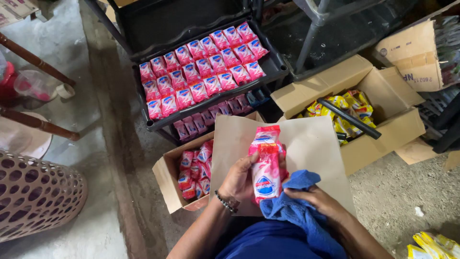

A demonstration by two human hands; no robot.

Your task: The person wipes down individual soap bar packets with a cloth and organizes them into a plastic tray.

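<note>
My left hand (238, 181) grips a stack of pink and white soap packets (266, 163), held upright over a sheet of brown cardboard (314, 144). A beaded bracelet sits on that wrist. My right hand (314, 199) holds a blue cloth (292, 204) pressed against the lower right side of the packets. Just left of my hands, an open cardboard box (168, 178) contains more of the same pink packets.
A black shelf tray (275, 64) in front carries several rows of pink packets, with more on the tier below. A carton (383, 136) of yellow packets stands at right with a black bar across it. A perforated basket (36, 194) sits at left.
</note>
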